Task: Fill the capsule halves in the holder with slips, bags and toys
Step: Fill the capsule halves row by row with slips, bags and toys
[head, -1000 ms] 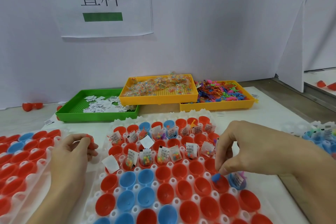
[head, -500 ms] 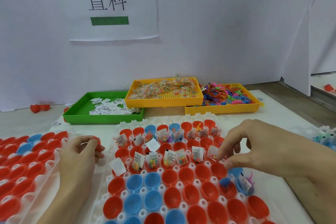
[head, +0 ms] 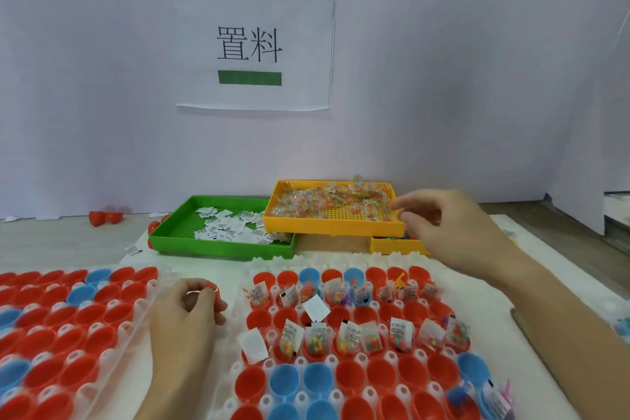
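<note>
Right hand [head: 453, 225] reaches over the yellow perforated plastic tray [head: 332, 225] of clear bead bags [head: 327, 198], fingers curled, apparently empty. Pinch one bag only, by its edge. Left hand [head: 191, 310] pinches a small red piece, unclear what. White holder [head: 344, 356] sits near on the table, front capsule halves [head: 284, 382] empty.

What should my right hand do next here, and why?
Probably pinch one bead bag from the orange tray: your right hand hovers at that tray's near right corner, its fingers curled over the bags, apparently holding nothing yet. Then carry it to an empty red half in the holder's next row, just in front of the filled ones.
</note>
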A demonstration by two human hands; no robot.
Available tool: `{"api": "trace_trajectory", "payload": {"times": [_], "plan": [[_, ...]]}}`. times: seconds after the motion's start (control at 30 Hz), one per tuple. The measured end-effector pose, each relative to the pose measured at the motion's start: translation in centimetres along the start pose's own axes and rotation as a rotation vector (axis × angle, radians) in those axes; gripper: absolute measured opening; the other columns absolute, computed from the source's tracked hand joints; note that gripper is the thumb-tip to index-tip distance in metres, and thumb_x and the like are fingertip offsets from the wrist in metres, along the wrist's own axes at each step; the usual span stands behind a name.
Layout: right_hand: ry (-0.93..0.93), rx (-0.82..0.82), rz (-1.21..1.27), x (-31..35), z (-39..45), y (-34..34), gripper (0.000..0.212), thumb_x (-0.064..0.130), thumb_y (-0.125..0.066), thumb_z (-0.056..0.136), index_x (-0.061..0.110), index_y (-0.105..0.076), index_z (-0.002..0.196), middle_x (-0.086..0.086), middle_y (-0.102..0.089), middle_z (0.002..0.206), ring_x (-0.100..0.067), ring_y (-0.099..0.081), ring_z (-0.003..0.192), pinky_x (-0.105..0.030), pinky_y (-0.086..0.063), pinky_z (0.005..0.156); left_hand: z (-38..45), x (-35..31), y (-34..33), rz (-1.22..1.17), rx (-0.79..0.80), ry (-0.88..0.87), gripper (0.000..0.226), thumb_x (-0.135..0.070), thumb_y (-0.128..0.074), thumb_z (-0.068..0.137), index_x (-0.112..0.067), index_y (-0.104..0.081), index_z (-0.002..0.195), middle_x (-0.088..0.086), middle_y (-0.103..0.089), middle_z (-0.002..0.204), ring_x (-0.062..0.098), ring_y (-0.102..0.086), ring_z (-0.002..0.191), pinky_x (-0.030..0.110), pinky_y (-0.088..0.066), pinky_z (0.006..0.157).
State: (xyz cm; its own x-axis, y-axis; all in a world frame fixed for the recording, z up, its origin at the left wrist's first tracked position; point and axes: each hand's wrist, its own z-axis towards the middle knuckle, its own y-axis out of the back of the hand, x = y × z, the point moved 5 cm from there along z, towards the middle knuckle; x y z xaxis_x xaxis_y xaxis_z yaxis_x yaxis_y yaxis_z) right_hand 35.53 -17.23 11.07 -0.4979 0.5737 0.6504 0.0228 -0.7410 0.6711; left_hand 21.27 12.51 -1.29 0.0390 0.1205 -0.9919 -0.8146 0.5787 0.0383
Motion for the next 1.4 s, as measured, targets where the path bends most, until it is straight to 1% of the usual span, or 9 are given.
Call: {"api": "trace_trajectory", "payload": {"times": [0.2, 0.3, 0.43, 0.57, 0.83, 1.07, 1.2, 1.3, 1.4], "plan": [[-0.159, 0.139, -0.31, -0.4, 9.4, -4.8, 0.01, 0.022, -0.068, 0.092, 0.012, -0.07, 0.095, -0.006, -0.071, 0.101, -0.017, -0.064, 0.08, -0.027, -0.049, 0.068, -0.2, -0.3, 0.2, 0.0, -0.011, 0.005, 0.017, -0.004, -0.054, 0.094, -0.012, -0.063, 0.082, 0.003, -0.066, 0.061, 0.02, -0.056, 0.055, 0.035, -0.046, 0.059], [-0.158, 0.365, -0.56, -1.7, 11.0, -6.7, 0.017, 0.022, -0.071, 0.089, 0.011, -0.076, 0.101, -0.005, -0.071, 0.11, -0.02, -0.065, 0.092, -0.03, -0.054, 0.078, -0.2, -0.3, 0.2, -0.003, -0.02, 0.022, 0.018, -0.006, -0.054, 0.095, -0.015, -0.062, 0.081, 0.0, -0.067, 0.061, 0.015, -0.057, 0.051, 0.033, -0.047, 0.058], [-0.14, 0.429, -0.581, -2.5, 12.0, -7.6, 0.013, 0.012, -0.071, 0.087, 0.011, -0.077, 0.099, -0.004, -0.068, 0.117, -0.018, -0.061, 0.098, -0.026, -0.052, 0.076, -0.1, -0.3, 0.4, 0.0, -0.019, 0.029, 0.019, -0.008, -0.055, 0.095, -0.017, -0.062, 0.081, 0.001, -0.067, 0.062, 0.012, -0.059, 0.051, 0.031, -0.046, 0.056], [-0.149, 0.267, -0.354, -3.1, 12.0, -7.3, 0.01, 0.014, -0.075, 0.087, 0.013, -0.075, 0.097, -0.002, -0.066, 0.105, -0.014, -0.06, 0.082, -0.023, -0.049, 0.062, -0.1, -0.3, 0.5, 0.003, -0.017, 0.027, 0.02, -0.008, -0.055, 0.096, -0.019, -0.062, 0.081, -0.001, -0.067, 0.062, 0.01, -0.059, 0.05, 0.03, -0.047, 0.056], [-0.138, -0.1, 0.225, -3.7, 7.8, -4.2, 0.014, 0.017, -0.069, 0.093, 0.026, -0.073, 0.083, 0.001, -0.073, 0.091, -0.016, -0.065, 0.077, -0.033, -0.056, 0.072, -0.2, -0.3, 0.5, 0.02, -0.01, 0.019, 0.021, -0.007, -0.053, 0.097, -0.019, -0.063, 0.082, 0.002, -0.066, 0.065, 0.02, -0.062, 0.06, 0.032, -0.049, 0.057], [-0.162, -0.098, 0.808, -3.6, 1.0, 0.0, 0.012, 0.019, -0.074, 0.074, 0.017, -0.081, 0.084, 0.0, -0.077, 0.085, -0.013, -0.071, 0.081, -0.017, -0.056, 0.067, -0.3, -0.3, 0.5, 0.016, 0.002, 0.014, 0.021, -0.005, -0.053, 0.095, -0.018, -0.064, 0.082, 0.003, -0.066, 0.064, 0.021, -0.059, 0.059, 0.036, -0.049, 0.059], [-0.102, -0.068, 0.888, -3.3, -3.3, 1.3, 0.027, 0.027, -0.081, 0.055, 0.022, -0.081, 0.081, -0.001, -0.076, 0.086, -0.012, -0.072, 0.078, -0.016, -0.055, 0.066, -0.5, -0.6, 0.4, 0.025, 0.01, 0.002, 0.021, -0.005, -0.052, 0.095, -0.018, -0.064, 0.083, 0.009, -0.066, 0.071, 0.023, -0.058, 0.061, 0.036, -0.047, 0.06], [-0.047, -0.036, 0.698, -3.0, -5.9, 1.5, 0.012, 0.015, -0.078, 0.071, 0.022, -0.078, 0.08, -0.006, -0.075, 0.083, -0.017, -0.072, 0.075, -0.02, -0.055, 0.062, -0.7, -0.7, 0.3, 0.038, 0.03, -0.008, 0.02, -0.004, -0.051, 0.095, -0.016, -0.063, 0.086, 0.013, -0.066, 0.075, 0.023, -0.057, 0.063, 0.035, -0.047, 0.059], [0.038, -0.051, 0.509, -2.8, -7.3, 2.3, 0.022, -0.004, -0.071, 0.082, 0.018, -0.076, 0.078, -0.011, -0.074, 0.077, -0.022, -0.072, 0.07, -0.024, -0.055, 0.057, -0.8, -0.8, 0.2, 0.042, 0.04, -0.01, 0.02, -0.004, -0.049, 0.097, -0.016, -0.063, 0.088, 0.014, -0.065, 0.077, 0.023, -0.056, 0.064, 0.035, -0.046, 0.061]]}}
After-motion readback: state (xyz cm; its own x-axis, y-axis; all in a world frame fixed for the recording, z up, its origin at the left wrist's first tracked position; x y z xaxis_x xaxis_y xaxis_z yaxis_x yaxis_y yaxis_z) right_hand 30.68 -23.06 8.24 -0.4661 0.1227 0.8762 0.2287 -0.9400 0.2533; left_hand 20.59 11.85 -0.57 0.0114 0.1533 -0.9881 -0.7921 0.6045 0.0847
